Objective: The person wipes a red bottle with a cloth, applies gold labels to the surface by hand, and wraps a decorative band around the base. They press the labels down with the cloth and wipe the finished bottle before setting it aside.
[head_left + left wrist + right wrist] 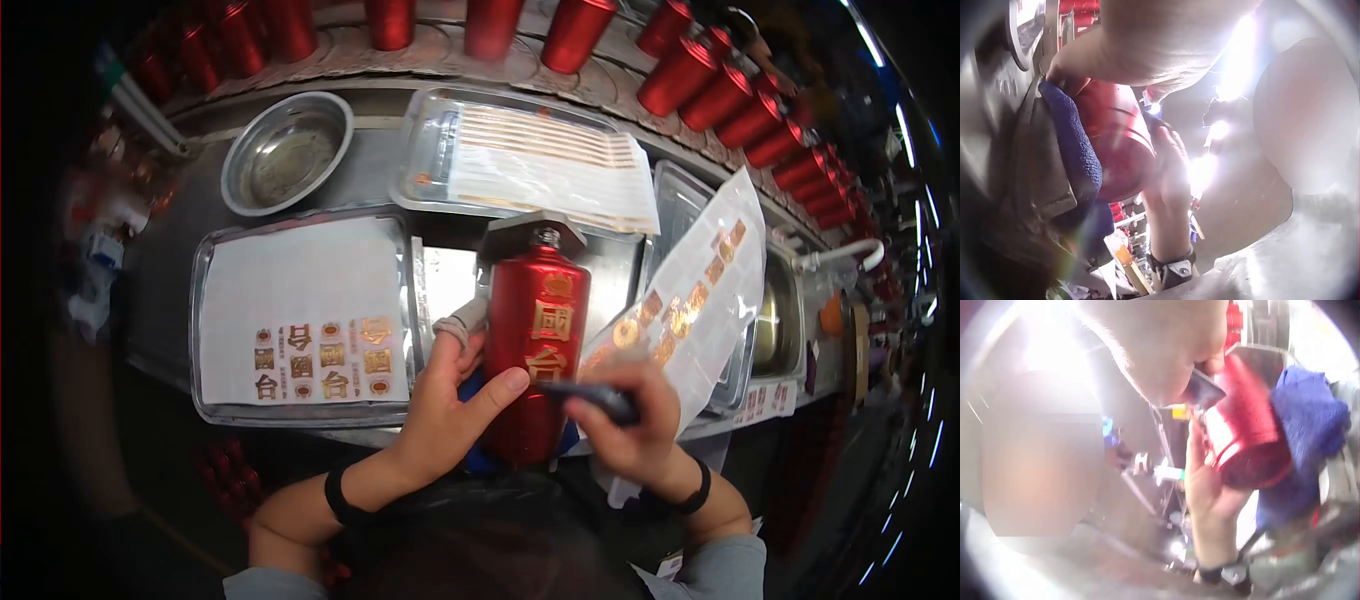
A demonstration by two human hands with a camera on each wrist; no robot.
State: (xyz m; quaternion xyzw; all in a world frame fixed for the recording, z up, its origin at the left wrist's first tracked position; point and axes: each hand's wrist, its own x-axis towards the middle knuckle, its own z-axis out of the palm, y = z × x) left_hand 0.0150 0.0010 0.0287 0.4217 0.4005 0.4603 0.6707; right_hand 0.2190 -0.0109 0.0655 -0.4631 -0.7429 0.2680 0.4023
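Holding the glossy red bottle [530, 425] at the centre of the frame, the left hand [445, 410] is wrapping its grip round the left side, the thumb lying over the front near the lower gold character; the right hand [635, 425], blurred, is closing its grip round a dark handheld tool [605, 402], whose tip is overlapping that same character, though whether it is touching is hard to tell. The bottle is pointing its neck toward the top of the frame and its base toward the person; a blue cloth [1310, 412] is lying against it, as the right wrist view is showing.

At the left of the frame, a clear tray [197, 340] is carrying a white sheet of gold character stickers [300, 270]; at upper centre, another tray [405, 170] is holding a sheet of gold strips [545, 180]; just right of the bottle, a plastic sticker sheet [738, 205] is slanting; a metal bowl [234, 180] is sitting on the worktop [165, 300] at upper left; red bottles [578, 35] are lining the top edge.
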